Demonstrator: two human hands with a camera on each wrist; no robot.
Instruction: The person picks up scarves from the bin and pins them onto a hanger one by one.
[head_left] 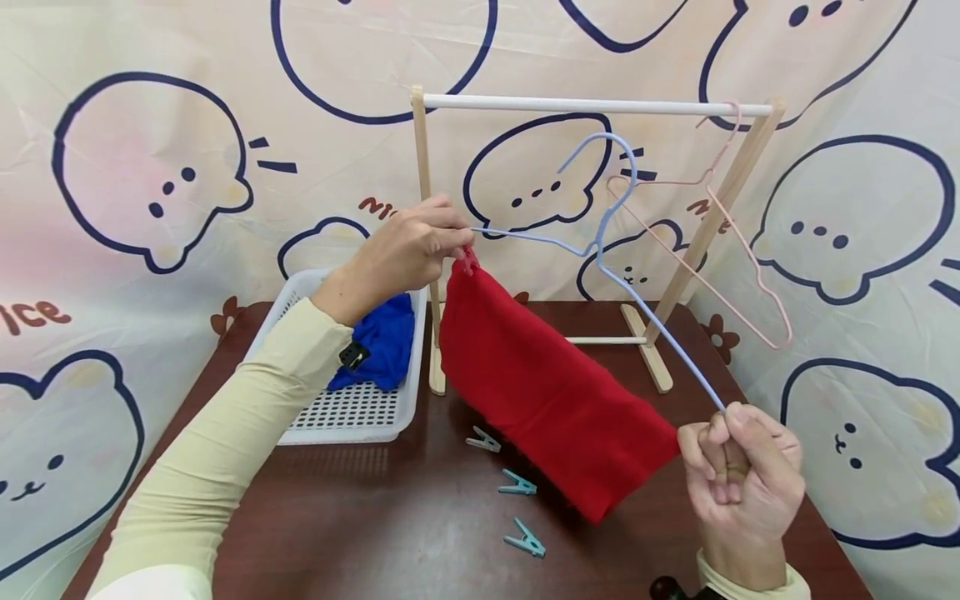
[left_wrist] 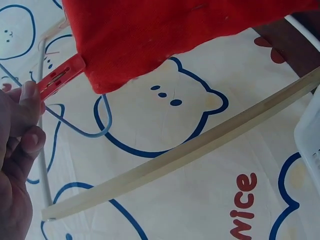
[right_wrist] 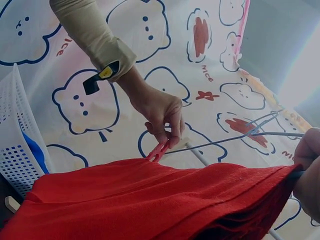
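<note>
A red cloth (head_left: 547,392) hangs slanting below a blue clothes hanger (head_left: 652,312), both held up in the air. At the hanger's left end, my left hand (head_left: 408,250) pinches a red clothespin (left_wrist: 62,77), whose jaws bite the cloth's corner. My right hand (head_left: 742,483) grips the hanger's right end together with the cloth's other upper corner. In the right wrist view the cloth (right_wrist: 115,195) shows several folded layers near the right hand (right_wrist: 307,175). The left fingertips partly hide the clothespin in the head view.
Three teal clothespins (head_left: 517,483) lie on the brown table (head_left: 360,517). At left stands a white basket (head_left: 337,425) with blue cloth (head_left: 386,342) inside. Behind is a drying rack (head_left: 600,105), a pink hanger (head_left: 738,221) hooked on its right end.
</note>
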